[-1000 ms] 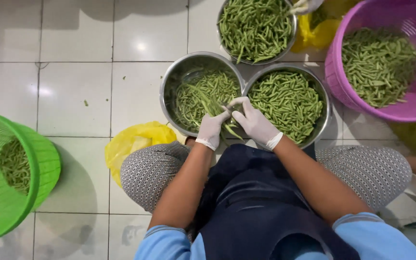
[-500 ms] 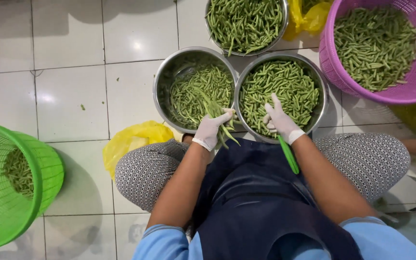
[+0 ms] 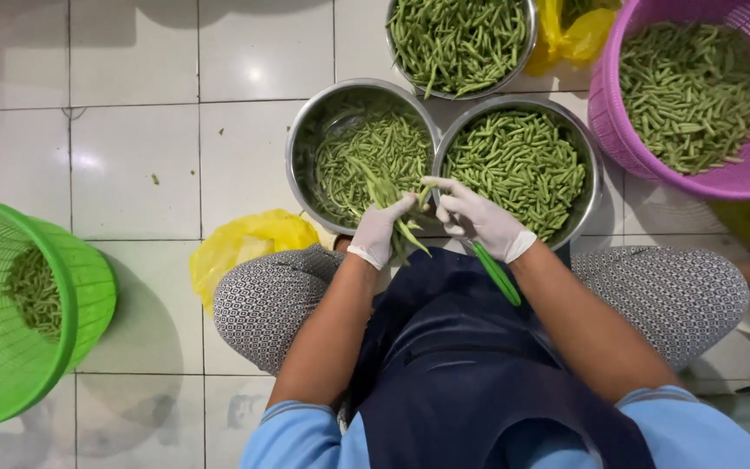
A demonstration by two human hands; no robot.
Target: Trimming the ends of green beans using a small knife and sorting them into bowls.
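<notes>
Floor tiles [image 3: 132, 165] carry everything, set within arm's reach of the seated person. A green basket [image 3: 88, 287] at nine o'clock holds a few beans; a purple basket [image 3: 618, 139] at two o'clock is heaped. Three steel bowls of green beans sit at twelve, the left bowl [image 3: 299, 152] just beyond the hands. The gloved left hand [image 3: 379, 230] grips a small bunch of beans [image 3: 392, 195] over that bowl; the gloved right hand [image 3: 479, 221] pinches them and apparently clasps a green-handled tool [image 3: 496, 274].
</notes>
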